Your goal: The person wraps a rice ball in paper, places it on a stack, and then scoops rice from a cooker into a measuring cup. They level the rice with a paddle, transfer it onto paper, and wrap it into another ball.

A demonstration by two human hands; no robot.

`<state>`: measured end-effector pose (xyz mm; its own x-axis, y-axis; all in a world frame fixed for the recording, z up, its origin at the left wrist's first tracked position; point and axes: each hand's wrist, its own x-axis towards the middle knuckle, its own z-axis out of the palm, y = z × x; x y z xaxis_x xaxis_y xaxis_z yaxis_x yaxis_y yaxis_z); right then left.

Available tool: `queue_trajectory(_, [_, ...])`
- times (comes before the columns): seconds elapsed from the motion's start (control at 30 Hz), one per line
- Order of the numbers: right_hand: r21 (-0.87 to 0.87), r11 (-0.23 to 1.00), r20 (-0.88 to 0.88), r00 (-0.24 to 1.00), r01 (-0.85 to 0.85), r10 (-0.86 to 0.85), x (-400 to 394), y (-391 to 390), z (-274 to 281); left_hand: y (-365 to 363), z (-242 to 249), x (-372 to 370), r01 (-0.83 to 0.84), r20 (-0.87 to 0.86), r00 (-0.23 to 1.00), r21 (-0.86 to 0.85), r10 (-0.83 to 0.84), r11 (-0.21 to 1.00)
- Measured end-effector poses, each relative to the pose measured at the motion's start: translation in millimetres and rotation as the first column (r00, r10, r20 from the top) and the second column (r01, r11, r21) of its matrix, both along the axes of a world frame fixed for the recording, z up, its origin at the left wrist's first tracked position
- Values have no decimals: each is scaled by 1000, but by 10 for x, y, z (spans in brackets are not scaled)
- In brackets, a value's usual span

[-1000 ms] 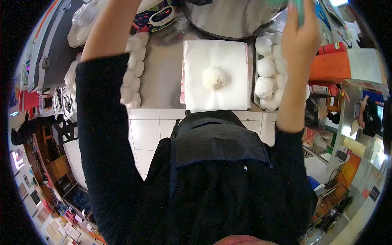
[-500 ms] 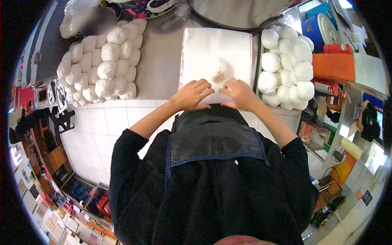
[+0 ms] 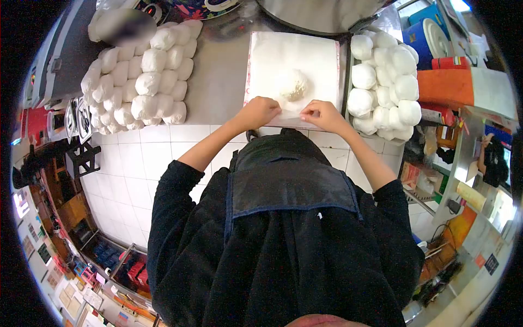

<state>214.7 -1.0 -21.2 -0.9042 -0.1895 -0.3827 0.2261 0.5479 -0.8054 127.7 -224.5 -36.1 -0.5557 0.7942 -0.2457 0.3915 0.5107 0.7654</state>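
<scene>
A mound of white rice [image 3: 292, 85] lies on a stack of white paper sheets [image 3: 294, 52] on the steel counter in front of me. My left hand [image 3: 259, 111] pinches the near edge of the top sheet, left of the rice. My right hand [image 3: 321, 114] pinches the same edge on the right side. The near edge of the sheet is lifted and creased between both hands. My dark sleeves and apron fill the lower part of the view.
A pile of wrapped white bundles [image 3: 139, 87] sits on the counter to the left. More wrapped bundles [image 3: 384, 82] fill a tray on the right. A large steel pot [image 3: 318, 13] stands behind the paper. Orange and blue containers crowd the far right.
Both hands came down from above the counter onto the paper's near edge. They went from lying flat on it to pinching and lifting it toward the rice.
</scene>
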Motion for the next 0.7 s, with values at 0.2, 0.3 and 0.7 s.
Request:
queue_trajectory(0.2, [263, 962, -348, 924, -68, 160, 49, -116, 9, -12, 49, 25, 73, -226, 973, 129, -43, 989])
queue_trajectory(0.3, [555, 825, -450, 796, -106, 405, 83, -43, -87, -67, 128, 111, 160, -480, 877, 249, -21, 955])
queue_trajectory(0.7, [183, 972, -22, 987, -151, 157, -682, 428, 142, 132, 105, 318, 433, -795, 542, -11, -270, 901])
